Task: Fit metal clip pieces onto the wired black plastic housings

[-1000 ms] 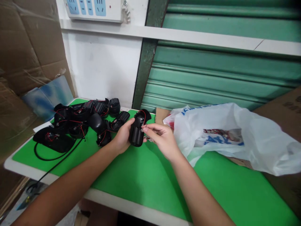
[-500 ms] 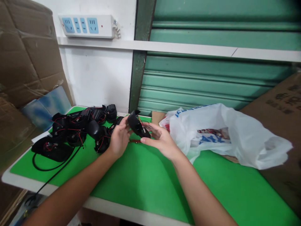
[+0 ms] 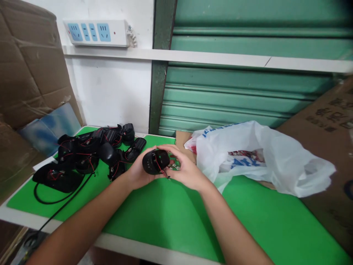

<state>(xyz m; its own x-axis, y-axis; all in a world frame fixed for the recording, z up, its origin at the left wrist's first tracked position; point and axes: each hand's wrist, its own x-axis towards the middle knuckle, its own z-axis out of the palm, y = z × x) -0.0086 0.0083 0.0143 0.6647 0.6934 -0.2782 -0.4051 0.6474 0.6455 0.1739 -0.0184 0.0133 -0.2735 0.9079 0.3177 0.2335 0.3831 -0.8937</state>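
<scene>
Head view: a black housing (image 3: 150,163) is held up between both hands, over the middle of the green mat (image 3: 154,217). Its rounded side is cupped by the left hand (image 3: 138,173), while its far edge and the side with the dark opening are spanned by the curved fingers of the right hand (image 3: 186,171). Neither hand is clearly nearer, since the housing is enclosed from both sides. The body is seen foreshortened, so its long axis cannot be told with certainty. A red wire (image 3: 158,163) is looped across it towards the right thumb. Small bright pieces (image 3: 174,166) are seen in the hollow of the right hand; whether they are held there cannot be told.

The mat is laid on a white-edged table (image 3: 143,249). To the left, other black housings (image 3: 109,152) are heaped, with a black cable (image 3: 63,200) trailed over the near edge. To the right, well apart from the housing, a white plastic bag (image 3: 286,165) is set down. The table is backed by a white wall (image 3: 110,84) and a green shutter (image 3: 234,88).
</scene>
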